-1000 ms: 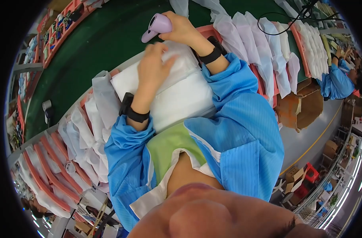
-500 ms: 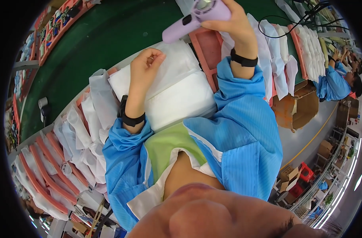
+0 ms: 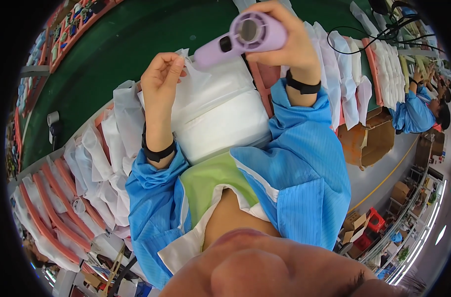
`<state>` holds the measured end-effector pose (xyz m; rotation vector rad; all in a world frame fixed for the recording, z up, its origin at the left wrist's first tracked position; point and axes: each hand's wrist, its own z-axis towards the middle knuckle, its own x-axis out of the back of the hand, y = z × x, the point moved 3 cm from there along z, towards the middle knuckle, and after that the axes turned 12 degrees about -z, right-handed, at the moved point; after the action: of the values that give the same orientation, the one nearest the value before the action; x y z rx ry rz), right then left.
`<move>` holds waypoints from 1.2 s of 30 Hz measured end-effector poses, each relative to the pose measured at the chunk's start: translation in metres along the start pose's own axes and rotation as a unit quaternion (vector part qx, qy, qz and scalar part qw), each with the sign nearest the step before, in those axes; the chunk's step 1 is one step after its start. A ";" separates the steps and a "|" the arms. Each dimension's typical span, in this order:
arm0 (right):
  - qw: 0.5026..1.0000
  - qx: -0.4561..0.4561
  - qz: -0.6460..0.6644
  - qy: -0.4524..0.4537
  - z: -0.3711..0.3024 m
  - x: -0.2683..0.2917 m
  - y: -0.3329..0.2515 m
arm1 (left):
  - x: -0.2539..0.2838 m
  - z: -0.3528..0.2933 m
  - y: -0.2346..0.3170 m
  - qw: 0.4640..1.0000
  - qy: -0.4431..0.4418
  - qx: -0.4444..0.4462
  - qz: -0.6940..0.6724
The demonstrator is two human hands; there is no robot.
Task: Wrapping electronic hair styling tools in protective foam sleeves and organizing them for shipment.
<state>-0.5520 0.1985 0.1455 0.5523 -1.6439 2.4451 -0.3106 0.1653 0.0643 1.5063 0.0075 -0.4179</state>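
A light purple handheld fan [image 3: 213, 51] is in my right hand [image 3: 295, 43], whose fingers wrap round its round head. The fan's handle points left and slightly down, with a dark oval panel near the head. My left hand [image 3: 161, 74] pinches the raised edge of a thin translucent white bag [image 3: 198, 78]. The handle's tip is right beside that edge; whether it is inside the bag I cannot tell. Below lies a stack of flat white bags [image 3: 225, 123] in front of my chest.
Pink trays [image 3: 266, 75] with white-bagged items [image 3: 341, 62] stand to the right; more bagged items [image 3: 94, 153] line the left. Behind is a green work surface [image 3: 111, 54]. Black cables [image 3: 359, 34] loop at upper right. A cardboard box [image 3: 366, 141] and a co-worker in blue [image 3: 416, 111] are farther right.
My left hand has moved up and left and now lifts a bag edge off the stack. The fan has turned its round face toward me and come down-left.
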 end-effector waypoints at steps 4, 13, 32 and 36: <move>0.994 0.004 0.002 0.107 -0.012 0.019 -0.012 | 0.000 -0.001 -0.002 0.998 -0.026 -0.019 0.052; 0.972 0.236 0.002 0.017 0.003 0.002 -0.011 | -0.006 -0.001 -0.004 0.999 -0.046 0.029 0.002; 0.939 0.165 -0.286 0.102 0.008 -0.056 0.005 | 0.000 0.007 -0.007 0.995 0.034 -0.087 0.030; 0.930 0.206 -0.285 0.110 0.006 -0.067 0.001 | 0.011 0.010 -0.013 0.987 0.059 -0.092 -0.121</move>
<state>-0.4888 0.1989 0.1213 0.6628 -0.7387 2.2819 -0.3065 0.1524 0.0500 1.3497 0.3177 -0.5070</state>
